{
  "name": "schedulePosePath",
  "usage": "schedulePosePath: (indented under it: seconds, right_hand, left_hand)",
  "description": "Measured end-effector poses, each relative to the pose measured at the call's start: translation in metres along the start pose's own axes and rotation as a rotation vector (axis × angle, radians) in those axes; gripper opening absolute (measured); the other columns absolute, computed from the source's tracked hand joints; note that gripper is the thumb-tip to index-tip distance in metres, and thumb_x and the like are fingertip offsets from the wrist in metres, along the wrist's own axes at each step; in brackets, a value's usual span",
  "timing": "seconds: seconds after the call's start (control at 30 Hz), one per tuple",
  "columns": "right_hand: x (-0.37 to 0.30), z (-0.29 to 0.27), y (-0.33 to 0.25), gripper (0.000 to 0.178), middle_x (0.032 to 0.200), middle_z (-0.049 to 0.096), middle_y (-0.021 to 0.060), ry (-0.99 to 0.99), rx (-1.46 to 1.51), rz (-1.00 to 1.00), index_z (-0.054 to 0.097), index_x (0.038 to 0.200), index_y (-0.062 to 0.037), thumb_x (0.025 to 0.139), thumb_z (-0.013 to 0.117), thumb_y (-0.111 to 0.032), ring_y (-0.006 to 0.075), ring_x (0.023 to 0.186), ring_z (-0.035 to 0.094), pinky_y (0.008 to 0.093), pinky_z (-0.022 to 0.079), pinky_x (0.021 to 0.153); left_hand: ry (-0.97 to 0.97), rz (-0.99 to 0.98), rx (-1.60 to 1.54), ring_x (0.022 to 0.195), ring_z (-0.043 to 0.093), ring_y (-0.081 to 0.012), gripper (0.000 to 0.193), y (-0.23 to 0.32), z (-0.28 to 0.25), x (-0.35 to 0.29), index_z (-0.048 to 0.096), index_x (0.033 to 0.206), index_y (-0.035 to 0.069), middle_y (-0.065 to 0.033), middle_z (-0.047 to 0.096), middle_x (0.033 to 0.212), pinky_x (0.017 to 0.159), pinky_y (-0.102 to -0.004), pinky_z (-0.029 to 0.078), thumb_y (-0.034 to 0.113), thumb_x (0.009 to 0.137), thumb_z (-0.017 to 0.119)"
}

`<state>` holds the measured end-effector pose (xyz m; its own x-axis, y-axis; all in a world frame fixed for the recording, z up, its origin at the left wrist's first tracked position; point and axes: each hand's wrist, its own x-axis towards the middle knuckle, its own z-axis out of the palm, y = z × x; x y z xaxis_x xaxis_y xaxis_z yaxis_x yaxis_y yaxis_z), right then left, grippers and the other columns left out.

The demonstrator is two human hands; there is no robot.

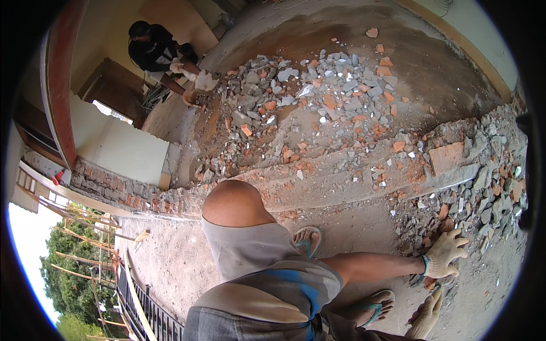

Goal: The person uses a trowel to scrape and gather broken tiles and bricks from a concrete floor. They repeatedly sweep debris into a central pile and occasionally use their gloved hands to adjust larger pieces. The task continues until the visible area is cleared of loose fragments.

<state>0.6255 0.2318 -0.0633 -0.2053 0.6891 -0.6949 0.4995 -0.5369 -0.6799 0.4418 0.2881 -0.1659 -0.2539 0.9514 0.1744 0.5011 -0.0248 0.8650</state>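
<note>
My left hand point(446, 253), in a cream knitted glove with a teal cuff, reaches over the rubble at the lower right. Its fingers are spread and nothing is in them. A brown-orange brick piece point(446, 225) lies just beyond its fingers. Below it, my right hand point(425, 318) wears a similar glove and is partly cut off by the lower edge. Its visible fingers stretch out, with no object seen in them. Between the two hands a small orange brick fragment point(430, 282) lies on the ground. Grey and orange rubble point(483, 210) is heaped beside my left hand.
A low broken masonry ledge point(335, 196) crosses the middle. Beyond it spreads a heap of broken concrete and brick point(341, 85). A co-worker point(156, 48) with gloved hands bends at the heap's far left. My sandalled foot point(372, 308) is near the hands; a black railing point(142, 304) stands lower left.
</note>
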Motion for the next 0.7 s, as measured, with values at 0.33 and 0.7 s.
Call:
schedulePosePath:
  seconds: [0.33,0.7]
  right_hand:
    - [0.032,0.076,-0.132,0.063,0.094,0.070,0.0048,-0.220,-0.115,-0.440,0.052,0.164,-0.0024,0.105,0.066,-0.022,0.0080,0.057,0.056,0.0268,0.047,0.049]
    - [0.103,0.158,-0.274,0.062,0.110,0.079,0.0311,-0.008,-0.317,-1.398,0.062,0.146,-0.0012,0.101,0.072,-0.041,0.0465,0.102,0.079,0.0507,0.064,0.089]
  left_hand:
    - [0.488,-0.101,0.148,0.160,0.032,-0.0505,0.048,-0.014,-0.164,0.055,0.080,0.133,0.013,-0.0242,0.053,0.166,0.133,-0.0636,0.019,0.038,0.092,0.079]
    - [0.736,0.241,0.211,0.147,0.059,-0.0304,0.072,-0.016,-0.467,0.105,0.052,0.158,-0.011,-0.0257,0.060,0.159,0.119,-0.0399,0.050,0.020,0.100,0.081]
